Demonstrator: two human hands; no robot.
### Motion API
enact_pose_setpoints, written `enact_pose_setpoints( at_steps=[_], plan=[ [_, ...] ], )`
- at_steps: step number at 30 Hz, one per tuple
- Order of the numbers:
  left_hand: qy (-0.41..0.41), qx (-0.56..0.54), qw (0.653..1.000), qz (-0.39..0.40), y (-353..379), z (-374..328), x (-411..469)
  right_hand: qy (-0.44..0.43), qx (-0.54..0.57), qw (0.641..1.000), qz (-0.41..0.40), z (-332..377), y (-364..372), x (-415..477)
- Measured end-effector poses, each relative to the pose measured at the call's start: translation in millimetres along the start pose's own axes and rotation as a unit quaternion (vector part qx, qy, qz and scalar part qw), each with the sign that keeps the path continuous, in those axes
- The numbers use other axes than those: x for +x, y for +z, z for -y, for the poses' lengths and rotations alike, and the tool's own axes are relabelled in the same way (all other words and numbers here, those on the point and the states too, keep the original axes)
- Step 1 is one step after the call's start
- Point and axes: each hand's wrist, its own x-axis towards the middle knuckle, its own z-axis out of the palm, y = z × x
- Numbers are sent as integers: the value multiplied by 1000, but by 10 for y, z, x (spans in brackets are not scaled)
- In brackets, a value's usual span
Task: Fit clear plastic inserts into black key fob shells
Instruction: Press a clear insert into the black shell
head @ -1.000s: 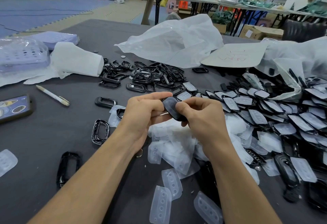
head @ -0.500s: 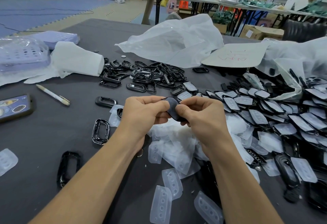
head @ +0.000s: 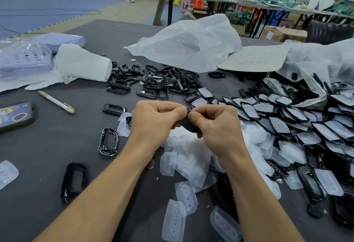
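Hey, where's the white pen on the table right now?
In the head view, the white pen lies on the grey table left of the left hand, between the phone and the crumpled white paper.

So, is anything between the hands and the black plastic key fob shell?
Nothing visible. The left hand and right hand both pinch the black plastic key fob shell directly, above the heap of clear plastic inserts. Whether an insert sits inside cannot be seen.
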Motion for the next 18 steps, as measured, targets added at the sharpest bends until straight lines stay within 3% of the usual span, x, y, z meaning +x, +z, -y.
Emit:
enact_pose_setpoints(
  at_steps=[6, 14, 18],
  plan=[
    [-3, -18, 998, -56, 34, -12, -11, -14, 12, 1000, 0, 3, 31, -4],
    [38, 40, 998, 0, 34, -1, -40, -31, 38, 999, -19, 16, 11, -10],
    [32, 4, 999, -31, 51, 4, -24, -11, 72, 997, -18, 27, 64, -25]
  ],
)
